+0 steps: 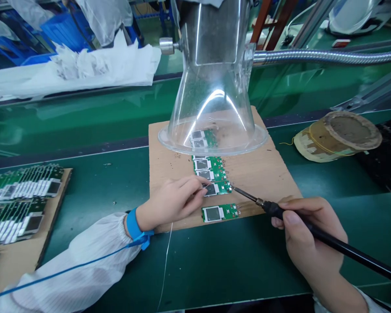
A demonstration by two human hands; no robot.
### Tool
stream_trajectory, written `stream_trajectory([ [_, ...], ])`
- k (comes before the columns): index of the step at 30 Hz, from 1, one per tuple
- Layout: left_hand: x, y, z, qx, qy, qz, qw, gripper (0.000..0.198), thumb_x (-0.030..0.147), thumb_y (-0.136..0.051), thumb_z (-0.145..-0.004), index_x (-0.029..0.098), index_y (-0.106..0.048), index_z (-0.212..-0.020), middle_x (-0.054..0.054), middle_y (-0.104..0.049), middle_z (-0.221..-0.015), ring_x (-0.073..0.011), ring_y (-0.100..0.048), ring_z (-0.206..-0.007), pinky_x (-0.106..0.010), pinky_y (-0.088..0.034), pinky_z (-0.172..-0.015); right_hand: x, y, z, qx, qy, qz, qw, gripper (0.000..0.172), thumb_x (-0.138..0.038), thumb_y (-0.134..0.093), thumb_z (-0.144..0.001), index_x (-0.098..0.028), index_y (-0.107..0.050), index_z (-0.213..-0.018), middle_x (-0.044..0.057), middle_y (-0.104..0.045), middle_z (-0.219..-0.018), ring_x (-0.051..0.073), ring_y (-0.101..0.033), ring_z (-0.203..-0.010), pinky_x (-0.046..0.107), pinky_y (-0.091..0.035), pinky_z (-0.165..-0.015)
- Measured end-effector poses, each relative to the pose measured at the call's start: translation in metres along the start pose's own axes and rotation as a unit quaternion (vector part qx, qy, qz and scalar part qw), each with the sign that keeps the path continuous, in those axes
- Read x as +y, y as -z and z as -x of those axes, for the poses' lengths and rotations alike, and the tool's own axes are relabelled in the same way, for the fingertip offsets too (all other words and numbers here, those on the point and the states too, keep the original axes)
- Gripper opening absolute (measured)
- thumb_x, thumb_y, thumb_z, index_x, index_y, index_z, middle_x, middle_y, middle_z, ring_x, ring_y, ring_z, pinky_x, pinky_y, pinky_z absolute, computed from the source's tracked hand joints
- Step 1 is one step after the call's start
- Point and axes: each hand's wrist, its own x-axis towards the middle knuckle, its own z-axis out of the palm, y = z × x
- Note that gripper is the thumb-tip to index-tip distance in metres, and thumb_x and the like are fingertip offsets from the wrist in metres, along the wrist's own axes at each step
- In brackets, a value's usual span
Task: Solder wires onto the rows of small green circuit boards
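Note:
My right hand [313,243] grips a black-handled soldering iron [273,210], its tip at the right end of a green circuit board [220,188] with a small grey screen. My left hand [174,202] reaches over that board's left part, thumb and forefinger pinched on a thin solder wire [164,265] that trails down to the table's front edge. A blue wrist strap [135,226] circles the left wrist. Nearer to me lies a separate board [212,214]. Several more boards run in a column behind, partly under a clear hood. All rest on a cardboard sheet [263,174].
The clear extraction hood [211,108] hangs low over the far boards, with a flexible metal hose [326,56] to its right. Many boards stand in rows on a cardboard tray [63,182] at left. A brown round container [339,134] sits at right; white paper [117,65] lies at back left.

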Motion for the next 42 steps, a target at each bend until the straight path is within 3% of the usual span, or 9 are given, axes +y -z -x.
stream_trajectory([
  [3,0.003,0.002,0.002,-0.021,-0.025,0.016,0.999,0.019,0.021,-0.052,-0.111,0.021,-0.051,-0.092,-0.005,-0.082,-0.113,-0.0151,-0.079,-0.082,-0.026,-0.056,-0.064,-0.009,0.006,-0.01,0.002,-0.027,-0.009,1.0,0.009,-0.029,-0.074,-0.099,-0.023,-0.069,-0.097,0.001,-0.069,-0.075,0.016,-0.068,-0.061,0.028,-0.055,-0.054],
  [6,0.0,0.004,-0.001,0.005,-0.051,0.012,0.999,0.017,0.022,-0.051,-0.111,0.021,-0.054,-0.095,-0.003,-0.081,-0.101,-0.015,-0.077,-0.083,-0.026,-0.055,-0.065,-0.019,0.009,-0.023,0.014,-0.04,-0.001,0.999,0.01,-0.032,-0.075,-0.1,-0.024,-0.069,-0.096,0.001,-0.07,-0.076,0.016,-0.068,-0.062,0.028,-0.057,-0.057],
  [9,-0.01,0.006,-0.012,0.038,-0.065,-0.034,0.997,0.026,0.022,-0.052,-0.11,0.022,-0.052,-0.084,0.004,-0.065,-0.071,-0.0114,-0.06,-0.058,-0.027,-0.038,-0.049,-0.018,0.0,-0.035,-0.006,-0.018,0.006,1.0,0.012,-0.033,-0.073,-0.1,-0.025,-0.068,-0.094,0.0,-0.068,-0.074,0.016,-0.066,-0.059,0.029,-0.057,-0.055],
  [11,-0.019,0.006,-0.02,0.029,-0.102,-0.04,0.994,0.031,0.021,-0.055,-0.107,0.023,-0.048,-0.077,0.006,-0.054,-0.062,-0.0111,-0.048,-0.052,-0.031,-0.029,-0.047,-0.011,-0.009,-0.038,-0.013,0.017,0.022,1.0,0.014,-0.035,-0.074,-0.1,-0.024,-0.068,-0.093,0.001,-0.068,-0.074,0.016,-0.067,-0.058,0.028,-0.056,-0.052],
  [13,-0.026,0.007,-0.025,0.012,-0.136,-0.016,0.991,0.031,0.018,-0.058,-0.104,0.023,-0.046,-0.075,0.007,-0.05,-0.061,-0.0113,-0.045,-0.053,-0.032,-0.028,-0.048,-0.002,-0.017,-0.037,-0.014,0.051,0.039,0.998,0.014,-0.035,-0.074,-0.099,-0.024,-0.069,-0.093,0.003,-0.07,-0.079,0.018,-0.07,-0.062,0.029,-0.057,-0.052],
  [17,-0.031,0.009,-0.024,-0.008,-0.134,0.026,0.991,0.032,0.013,-0.059,-0.101,0.023,-0.044,-0.075,0.007,-0.047,-0.062,-0.0115,-0.041,-0.055,-0.031,-0.029,-0.051,0.009,-0.021,-0.032,-0.047,0.072,0.057,0.995,0.008,-0.029,-0.073,-0.099,-0.023,-0.069,-0.095,0.002,-0.071,-0.08,0.017,-0.07,-0.063,0.027,-0.057,-0.053],
  [29,-0.028,0.01,-0.025,-0.025,-0.13,0.032,0.991,0.03,0.012,-0.057,-0.101,0.023,-0.046,-0.076,0.007,-0.045,-0.063,-0.0112,-0.039,-0.056,-0.03,-0.028,-0.052,-0.001,-0.022,-0.034,-0.097,0.114,0.146,0.978,0.006,-0.023,-0.072,-0.095,-0.026,-0.068,-0.094,-0.001,-0.073,-0.076,0.014,-0.064,-0.052,0.025,-0.052,-0.046],
  [36,-0.028,0.009,-0.025,-0.02,-0.131,0.021,0.991,0.029,0.012,-0.058,-0.101,0.022,-0.046,-0.076,0.007,-0.045,-0.062,-0.011,-0.039,-0.056,-0.03,-0.028,-0.052,0.001,-0.022,-0.033,-0.107,0.106,0.137,0.979,0.005,-0.026,-0.073,-0.097,-0.026,-0.067,-0.096,0.001,-0.075,-0.081,0.017,-0.072,-0.065,0.025,-0.056,-0.053],
  [42,-0.029,0.009,-0.025,-0.026,-0.136,0.03,0.99,0.029,0.012,-0.057,-0.102,0.023,-0.046,-0.077,0.007,-0.046,-0.064,-0.0114,-0.039,-0.057,-0.03,-0.029,-0.052,0.002,-0.022,-0.032,-0.104,0.108,0.144,0.978,0.005,-0.024,-0.073,-0.096,-0.026,-0.068,-0.095,0.0,-0.074,-0.081,0.016,-0.071,-0.064,0.025,-0.056,-0.053],
])
